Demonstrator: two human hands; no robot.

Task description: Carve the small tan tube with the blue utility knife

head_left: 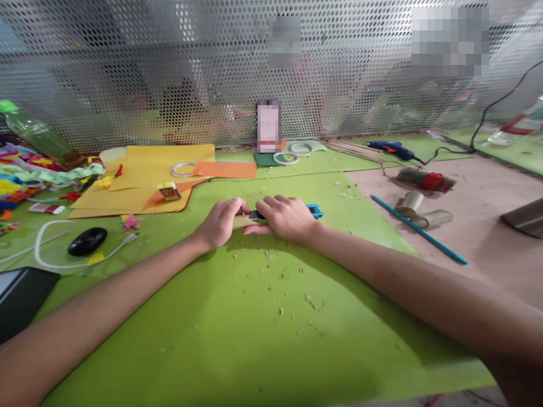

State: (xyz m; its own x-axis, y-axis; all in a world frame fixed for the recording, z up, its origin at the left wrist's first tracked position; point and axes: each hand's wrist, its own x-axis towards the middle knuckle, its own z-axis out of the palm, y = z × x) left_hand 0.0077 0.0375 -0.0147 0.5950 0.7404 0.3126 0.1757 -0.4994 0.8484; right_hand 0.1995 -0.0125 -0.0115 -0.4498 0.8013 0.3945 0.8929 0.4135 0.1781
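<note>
Close together above the middle of the green tabletop point(203, 345), both of my hands are at work. My left hand point(221, 223) is closed around a pale wooden piece point(244, 221), whose far part is covered by my fingers. Wrapped in my right hand point(285, 219) is a blue utility knife point(314, 211); its back end sticks out to the right and its dark front lies against the wood. The blade edge is too small to make out. Small wood shavings point(268, 254) are scattered on the table below the hands.
A phone point(268, 127) leans on the perforated metal screen point(220, 73). Yellow paper point(169, 155), tape rolls point(285, 158) and a black mouse point(87, 241) lie at left and back. A glue gun point(391, 149), wooden sticks point(352, 149) and a blue stick point(418, 229) are at right.
</note>
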